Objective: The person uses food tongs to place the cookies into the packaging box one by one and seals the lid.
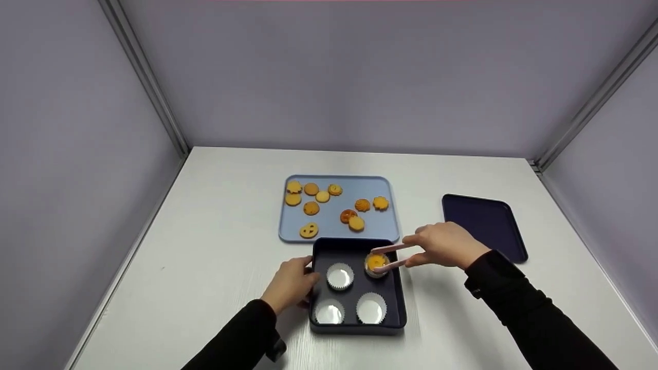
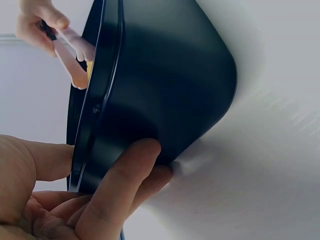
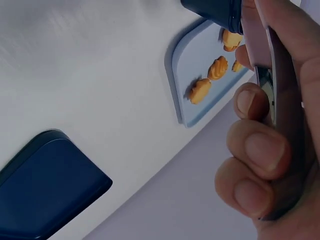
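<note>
My left hand (image 1: 292,283) grips the left wall of a deep, dark navy baking tin (image 1: 360,330), thumb at the rim and fingers against the outside. My right hand (image 1: 441,244) holds pink-tipped tongs (image 1: 389,248) reaching over the tin's right side. The tong tips lie on either side of a yellow-orange cookie (image 1: 378,261), which sits at the fluted liner in the far right of the tin. Three more pale fluted liners, one at far left (image 1: 340,276), one at near left (image 1: 329,311) and one at near right (image 1: 371,308), hold no cookies.
Behind the tin lies a light blue tray (image 1: 336,234) with several cookies of different shapes, including a smiley cookie (image 1: 309,230). At the right is a dark navy lid or shallow tray (image 1: 483,221), partly behind my right wrist. Grey panels (image 1: 354,77) enclose the white table (image 1: 216,216).
</note>
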`<state>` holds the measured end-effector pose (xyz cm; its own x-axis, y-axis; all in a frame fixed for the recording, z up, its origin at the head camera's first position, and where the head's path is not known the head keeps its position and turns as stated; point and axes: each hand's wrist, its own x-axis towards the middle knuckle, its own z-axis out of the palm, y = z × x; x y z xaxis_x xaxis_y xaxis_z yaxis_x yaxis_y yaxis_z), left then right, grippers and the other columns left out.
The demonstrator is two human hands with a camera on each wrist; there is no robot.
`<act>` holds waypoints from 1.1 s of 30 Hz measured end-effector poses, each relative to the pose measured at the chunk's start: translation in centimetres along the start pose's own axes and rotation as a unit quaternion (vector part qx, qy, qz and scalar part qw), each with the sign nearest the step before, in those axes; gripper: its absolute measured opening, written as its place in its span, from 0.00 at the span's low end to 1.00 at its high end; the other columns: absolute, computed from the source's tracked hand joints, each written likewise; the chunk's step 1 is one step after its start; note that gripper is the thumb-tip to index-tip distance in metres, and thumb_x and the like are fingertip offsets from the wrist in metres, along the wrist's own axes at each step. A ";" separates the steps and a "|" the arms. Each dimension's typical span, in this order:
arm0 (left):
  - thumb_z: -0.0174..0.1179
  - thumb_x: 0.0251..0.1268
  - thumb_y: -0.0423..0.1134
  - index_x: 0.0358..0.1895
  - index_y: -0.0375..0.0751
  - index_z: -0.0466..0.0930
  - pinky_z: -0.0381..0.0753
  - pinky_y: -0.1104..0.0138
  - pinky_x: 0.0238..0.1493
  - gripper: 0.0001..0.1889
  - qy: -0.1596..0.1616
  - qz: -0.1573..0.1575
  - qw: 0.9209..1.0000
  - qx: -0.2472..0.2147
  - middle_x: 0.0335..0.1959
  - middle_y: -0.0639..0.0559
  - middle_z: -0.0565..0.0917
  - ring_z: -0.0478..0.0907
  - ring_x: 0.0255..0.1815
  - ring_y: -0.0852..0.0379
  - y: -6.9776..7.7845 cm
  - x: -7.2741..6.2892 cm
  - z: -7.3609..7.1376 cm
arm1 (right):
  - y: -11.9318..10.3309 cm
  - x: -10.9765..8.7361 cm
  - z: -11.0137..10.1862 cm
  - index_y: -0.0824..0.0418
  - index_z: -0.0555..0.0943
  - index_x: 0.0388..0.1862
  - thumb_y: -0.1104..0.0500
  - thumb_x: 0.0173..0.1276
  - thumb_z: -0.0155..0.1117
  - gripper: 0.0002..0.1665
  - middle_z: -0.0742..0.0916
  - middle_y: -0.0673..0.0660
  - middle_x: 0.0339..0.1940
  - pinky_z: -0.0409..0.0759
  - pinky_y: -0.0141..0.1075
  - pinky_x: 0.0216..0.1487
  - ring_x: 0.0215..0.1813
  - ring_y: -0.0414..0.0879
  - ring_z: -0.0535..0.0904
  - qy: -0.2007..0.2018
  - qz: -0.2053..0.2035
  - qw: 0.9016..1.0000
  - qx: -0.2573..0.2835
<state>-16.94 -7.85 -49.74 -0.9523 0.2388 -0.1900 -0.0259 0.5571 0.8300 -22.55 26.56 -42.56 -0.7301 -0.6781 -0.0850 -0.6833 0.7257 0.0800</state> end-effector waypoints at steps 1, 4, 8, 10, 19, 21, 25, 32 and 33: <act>0.59 0.70 0.33 0.71 0.26 0.70 0.84 0.63 0.16 0.28 0.001 0.000 1.000 0.001 0.51 0.31 0.85 0.77 0.14 0.59 0.0 0.0 0.0 | -0.1 0.1 0.1 0.49 0.85 0.41 0.37 0.59 0.74 0.21 0.82 0.49 0.26 0.77 0.42 0.23 0.23 0.44 0.76 0.001 -0.001 1.000 -0.001; 0.59 0.70 0.33 0.71 0.26 0.70 0.84 0.64 0.16 0.28 0.002 0.001 1.000 -0.002 0.51 0.30 0.85 0.77 0.15 0.59 -0.1 0.0 0.1 | -0.4 0.1 0.2 0.50 0.85 0.43 0.37 0.60 0.74 0.22 0.82 0.49 0.26 0.77 0.43 0.23 0.23 0.44 0.75 0.003 -0.001 1.000 -0.001; 0.60 0.70 0.33 0.71 0.26 0.71 0.84 0.64 0.17 0.28 0.003 0.006 1.000 -0.001 0.51 0.30 0.84 0.78 0.16 0.58 -0.1 -0.1 0.1 | -0.6 0.2 0.2 0.50 0.86 0.46 0.38 0.60 0.75 0.22 0.83 0.49 0.26 0.78 0.44 0.24 0.23 0.45 0.76 0.006 0.001 1.000 -0.001; 0.60 0.70 0.33 0.71 0.26 0.70 0.84 0.64 0.17 0.28 0.003 0.005 1.000 -0.003 0.52 0.30 0.85 0.79 0.16 0.59 -0.1 -0.1 0.1 | -0.6 0.2 0.2 0.50 0.87 0.46 0.38 0.59 0.75 0.23 0.83 0.49 0.26 0.79 0.44 0.24 0.23 0.45 0.76 0.009 0.001 1.000 -0.003; 0.59 0.71 0.33 0.73 0.26 0.67 0.85 0.62 0.18 0.29 -0.013 -0.008 0.999 -0.031 0.53 0.30 0.84 0.78 0.16 0.60 0.0 -0.3 0.1 | -0.5 0.2 0.2 0.50 0.86 0.43 0.36 0.57 0.76 0.24 0.82 0.49 0.27 0.79 0.45 0.24 0.23 0.46 0.77 0.009 0.007 1.000 -0.014; 0.59 0.71 0.33 0.73 0.27 0.67 0.86 0.62 0.18 0.29 -0.013 -0.008 0.999 -0.031 0.52 0.31 0.84 0.78 0.16 0.59 0.0 -0.3 0.1 | -0.3 0.2 0.2 0.50 0.85 0.43 0.36 0.58 0.75 0.24 0.82 0.49 0.27 0.79 0.44 0.24 0.23 0.46 0.77 0.007 0.007 1.000 -0.010; 0.59 0.72 0.33 0.74 0.28 0.67 0.86 0.62 0.19 0.29 -0.014 -0.010 0.999 -0.032 0.53 0.31 0.84 0.78 0.16 0.59 0.0 -0.4 0.1 | -0.2 0.1 -0.2 0.51 0.86 0.47 0.36 0.60 0.73 0.25 0.83 0.49 0.28 0.78 0.42 0.25 0.25 0.44 0.77 0.010 0.003 1.000 0.010; 0.59 0.72 0.33 0.74 0.28 0.66 0.87 0.61 0.20 0.30 -0.018 -0.019 0.999 -0.046 0.53 0.32 0.84 0.81 0.19 0.55 0.2 -0.5 0.0 | 0.1 0.2 -0.8 0.53 0.86 0.54 0.34 0.64 0.70 0.30 0.85 0.50 0.31 0.78 0.40 0.27 0.28 0.44 0.78 0.050 0.020 0.998 0.045; 0.59 0.72 0.33 0.74 0.28 0.67 0.87 0.61 0.20 0.30 -0.018 -0.019 0.998 -0.048 0.52 0.32 0.85 0.82 0.20 0.55 0.2 -0.5 0.0 | 0.1 0.3 -0.9 0.53 0.86 0.56 0.34 0.64 0.69 0.31 0.85 0.51 0.32 0.78 0.40 0.27 0.28 0.44 0.78 0.056 0.029 0.997 0.052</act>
<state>-16.44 -7.85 -49.51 -0.9387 0.2477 -0.2399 -0.0933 0.4874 0.8682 -22.82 26.28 -41.69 -0.7688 -0.6389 0.0292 -0.6395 0.7685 -0.0230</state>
